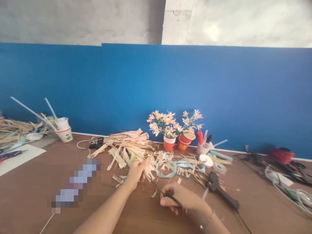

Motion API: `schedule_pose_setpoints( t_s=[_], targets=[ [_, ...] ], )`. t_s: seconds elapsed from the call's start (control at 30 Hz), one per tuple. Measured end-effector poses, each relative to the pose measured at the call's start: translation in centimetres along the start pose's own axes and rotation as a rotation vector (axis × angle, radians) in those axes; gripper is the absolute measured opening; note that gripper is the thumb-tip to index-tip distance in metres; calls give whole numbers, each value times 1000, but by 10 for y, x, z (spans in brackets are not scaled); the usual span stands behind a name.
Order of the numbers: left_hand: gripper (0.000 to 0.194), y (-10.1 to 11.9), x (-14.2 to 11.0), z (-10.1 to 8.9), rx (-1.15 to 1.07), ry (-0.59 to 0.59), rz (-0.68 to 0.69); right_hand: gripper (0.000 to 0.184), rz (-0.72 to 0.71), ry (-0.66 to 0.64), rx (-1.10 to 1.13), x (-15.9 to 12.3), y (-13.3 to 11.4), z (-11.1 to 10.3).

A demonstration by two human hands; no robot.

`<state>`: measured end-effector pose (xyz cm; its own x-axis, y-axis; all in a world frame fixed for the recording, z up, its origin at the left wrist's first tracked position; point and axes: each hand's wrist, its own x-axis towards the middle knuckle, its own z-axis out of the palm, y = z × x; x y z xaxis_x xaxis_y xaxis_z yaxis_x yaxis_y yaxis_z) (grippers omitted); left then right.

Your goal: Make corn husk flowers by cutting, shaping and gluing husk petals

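My left hand (135,173) is closed round a strip of dried husk (145,163) at the near edge of a pile of husk strips (126,146). My right hand (179,198) grips black scissors (163,193), whose blades point up and left towards the husk strip in my left hand. Both hands rest over a brown table (36,188).
Two red cups with husk flowers (174,125) stand at the blue wall. A black glue gun (220,190), tape rolls (212,162), light blue ribbon (170,167) and a tool cup (203,146) lie to the right. White cups (63,130) at the left; cables (280,172) at the far right.
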<state>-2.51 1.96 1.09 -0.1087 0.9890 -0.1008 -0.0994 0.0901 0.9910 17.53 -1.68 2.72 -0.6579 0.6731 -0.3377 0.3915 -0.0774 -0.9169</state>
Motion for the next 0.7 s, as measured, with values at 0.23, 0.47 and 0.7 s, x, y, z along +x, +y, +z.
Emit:
schedule_pose_setpoints(
  t_s=[0.23, 0.47, 0.7],
  targets=[
    [44, 7, -3, 1, 19, 16, 3, 39, 16, 24, -44, 2, 2, 2],
    [46, 7, -3, 2, 11, 18, -1, 38, 30, 43, -54, 2, -1, 3],
    [47, 5, -3, 2, 2, 27, -1, 39, 23, 46, -69, 2, 0, 2]
  ],
)
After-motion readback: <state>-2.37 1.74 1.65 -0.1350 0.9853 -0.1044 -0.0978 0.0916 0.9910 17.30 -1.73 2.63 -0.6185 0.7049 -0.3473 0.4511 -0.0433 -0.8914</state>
